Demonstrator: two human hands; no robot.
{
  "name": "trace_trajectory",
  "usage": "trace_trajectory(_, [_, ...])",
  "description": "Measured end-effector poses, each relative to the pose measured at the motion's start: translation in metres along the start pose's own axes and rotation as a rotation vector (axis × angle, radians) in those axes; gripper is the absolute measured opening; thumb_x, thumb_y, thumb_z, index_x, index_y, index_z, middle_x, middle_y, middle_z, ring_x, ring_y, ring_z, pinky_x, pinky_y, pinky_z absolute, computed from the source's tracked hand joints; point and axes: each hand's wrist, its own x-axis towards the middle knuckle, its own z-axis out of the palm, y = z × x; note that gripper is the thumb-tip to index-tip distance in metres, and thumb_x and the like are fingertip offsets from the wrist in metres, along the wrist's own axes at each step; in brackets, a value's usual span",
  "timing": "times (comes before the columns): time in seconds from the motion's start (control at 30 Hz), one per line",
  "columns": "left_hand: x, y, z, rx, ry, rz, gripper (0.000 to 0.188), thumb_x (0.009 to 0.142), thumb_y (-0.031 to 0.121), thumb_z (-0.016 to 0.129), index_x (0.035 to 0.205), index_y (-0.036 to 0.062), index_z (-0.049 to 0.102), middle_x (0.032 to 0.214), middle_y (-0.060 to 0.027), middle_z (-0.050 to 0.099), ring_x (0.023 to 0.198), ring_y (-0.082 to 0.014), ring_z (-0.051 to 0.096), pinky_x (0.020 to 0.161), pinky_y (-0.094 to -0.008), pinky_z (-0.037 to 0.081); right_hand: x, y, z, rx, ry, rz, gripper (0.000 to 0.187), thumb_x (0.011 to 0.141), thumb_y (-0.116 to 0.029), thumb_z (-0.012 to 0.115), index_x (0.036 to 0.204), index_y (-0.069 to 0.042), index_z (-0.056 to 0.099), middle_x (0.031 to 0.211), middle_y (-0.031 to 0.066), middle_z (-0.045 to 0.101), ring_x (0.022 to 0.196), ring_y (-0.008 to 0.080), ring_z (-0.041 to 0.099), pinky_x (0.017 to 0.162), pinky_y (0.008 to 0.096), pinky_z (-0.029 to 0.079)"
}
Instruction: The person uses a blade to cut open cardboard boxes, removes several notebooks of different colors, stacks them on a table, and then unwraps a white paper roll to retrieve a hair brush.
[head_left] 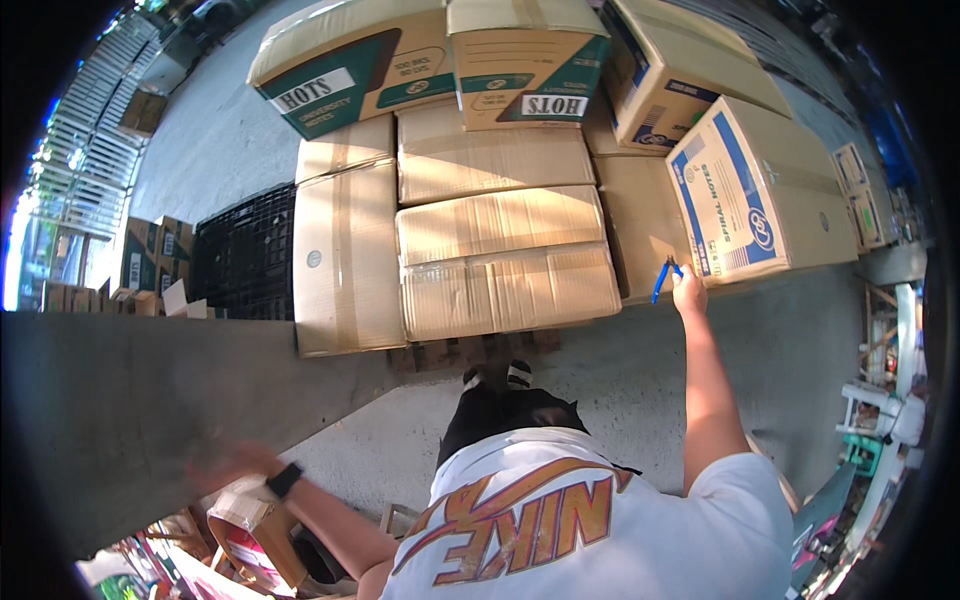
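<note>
our right hand (pixel 688 289) grips a blue-handled tool (pixel 660 283) just beside the blue-printed carton (pixel 740 195); our left hand (pixel 236 463), well apart, is too blurred to read. we'd best hold steady, tips angled clear of that carton.

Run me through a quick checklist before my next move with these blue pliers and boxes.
1. Blue pliers gripped in the right hand: ok.
2. Right hand beside the blue-and-white printed box: ok, it is at the box's near left corner.
3. Left hand near that box too: not ok, it is away at the lower left.
4. Left hand empty: cannot tell, it is blurred.
5. Front middle box with nothing stacked on it: ok, its top is bare.
6. Pliers' tips clear of the printed box: cannot tell from this one view.
</note>
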Motion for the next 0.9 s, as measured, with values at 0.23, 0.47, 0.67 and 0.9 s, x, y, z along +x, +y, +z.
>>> trace_trajectory(0.23, [-0.221,0.184,0.189,-0.594,-1.576,0.131,0.038,0.072,0.018,0.064,0.107,0.0090,0.055,0.114,-0.0102,0.050,0.108,-0.0281,0.045,0.090,-0.0391,0.038,-0.123,-0.024,-0.003,0.569,-0.135,-0.009,0.014,0.082,-0.018,0.057,0.088,-0.006,0.054,0.059,0.0113,0.056,0.053,0.0237,0.057,0.052,0.0361,0.043])
trace_trajectory(0.47, [-0.256,0.247,0.263,-0.109,-1.968,0.495,0.076,0.064,0.062,0.061,0.107,0.0005,0.055,0.107,-0.0166,0.056,0.104,-0.0323,0.051,0.088,-0.0397,0.041,-0.283,0.022,-0.016,0.574,-0.121,0.361,0.020,0.082,-0.016,0.057,0.095,-0.002,0.052,0.060,0.0054,0.053,0.053,0.0131,0.052,0.050,0.0290,0.041])
trace_trajectory(0.67, [-0.240,0.262,0.273,-0.199,-2.185,0.450,0.066,0.063,0.061,0.062,0.095,0.0037,0.061,0.091,-0.0150,0.063,0.090,-0.0281,0.059,0.078,-0.0364,0.046,-0.333,0.015,-0.017,0.650,0.038,0.524,0.024,0.083,-0.020,0.056,0.098,-0.002,0.052,0.062,0.0033,0.051,0.052,0.0116,0.051,0.049,0.0269,0.041])
trace_trajectory(0.9, [-0.233,0.253,0.232,-0.341,-1.942,0.239,0.049,0.064,0.050,0.066,0.079,0.0039,0.059,0.080,-0.0149,0.061,0.075,-0.0286,0.060,0.062,-0.0375,0.046,-0.274,-0.024,-0.025,0.832,-0.057,0.564,0.022,0.085,-0.020,0.054,0.097,-0.002,0.054,0.066,0.0029,0.052,0.056,0.0100,0.050,0.049,0.0248,0.038])
